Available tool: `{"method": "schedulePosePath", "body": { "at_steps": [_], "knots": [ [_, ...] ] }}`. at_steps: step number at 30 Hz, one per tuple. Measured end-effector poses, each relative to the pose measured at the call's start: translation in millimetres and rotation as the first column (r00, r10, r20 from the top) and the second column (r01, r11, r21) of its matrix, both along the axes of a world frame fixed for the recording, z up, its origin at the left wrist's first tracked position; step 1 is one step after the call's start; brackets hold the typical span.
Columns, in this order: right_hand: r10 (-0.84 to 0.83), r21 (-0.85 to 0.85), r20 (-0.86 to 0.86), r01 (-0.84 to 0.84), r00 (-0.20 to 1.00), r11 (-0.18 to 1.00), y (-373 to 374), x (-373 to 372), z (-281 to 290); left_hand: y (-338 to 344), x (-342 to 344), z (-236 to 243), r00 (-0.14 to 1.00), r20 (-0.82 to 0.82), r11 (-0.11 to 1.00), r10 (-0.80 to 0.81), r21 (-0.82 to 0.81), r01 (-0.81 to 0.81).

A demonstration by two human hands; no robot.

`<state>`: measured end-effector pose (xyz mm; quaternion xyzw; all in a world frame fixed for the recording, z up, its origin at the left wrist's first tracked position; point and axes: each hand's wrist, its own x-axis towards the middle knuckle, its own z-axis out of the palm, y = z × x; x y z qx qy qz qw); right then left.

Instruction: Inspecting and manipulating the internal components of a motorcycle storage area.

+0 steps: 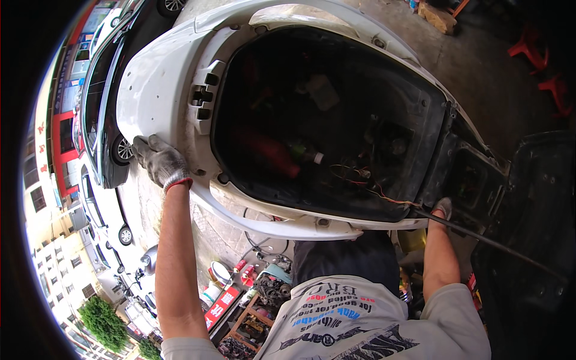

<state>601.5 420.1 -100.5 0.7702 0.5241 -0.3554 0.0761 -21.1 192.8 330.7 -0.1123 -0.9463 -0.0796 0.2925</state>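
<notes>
Concrete floor (207, 243) spreads around the work, and out to the left of my left hand (161, 161) I see a dark car (105, 105) and a white car (103, 210) parked outside. The white scooter (157, 78) lies across my view, just ahead of both hands, its storage bin (270, 66) uncovered between them. My left hand, in a grey glove with a red-edged cuff, lies with its fingers over the corner of the scooter's white body; from here I cannot tell whether it clasps the edge or only rests there. My right hand (444, 207), also gloved, is at the bin's far end, partly hidden; a black rod (498, 241) crosses in front of its wrist, and I cannot tell what, if anything, it grasps. Left of that hand, loose wires (359, 172) trail inside the bin; farther left sit a bottle (317, 158) with a white cap and a dim red object (273, 153). Well beyond the right hand I make out a red stool (530, 51). Below the left hand's side, a wooden crate (247, 319) stands on the ground.
</notes>
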Motion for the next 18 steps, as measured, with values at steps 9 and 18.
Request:
{"method": "schedulePosePath", "body": {
  "at_steps": [9, 18],
  "knots": [
    [-0.03, 0.016, -0.033, 0.031, 0.999, 0.999, 2.8, 0.7, -3.1, -0.4, 0.9, 3.2, 0.992, 0.117, 0.999, 0.049, -0.001, -0.049],
    [-0.064, 0.027, -0.059, 0.066, 0.996, 0.997, 2.9, 3.1, -5.3, -2.7, -2.0, 1.1, 0.991, 0.112, 0.997, 0.076, -0.035, -0.073]
  ]
}}
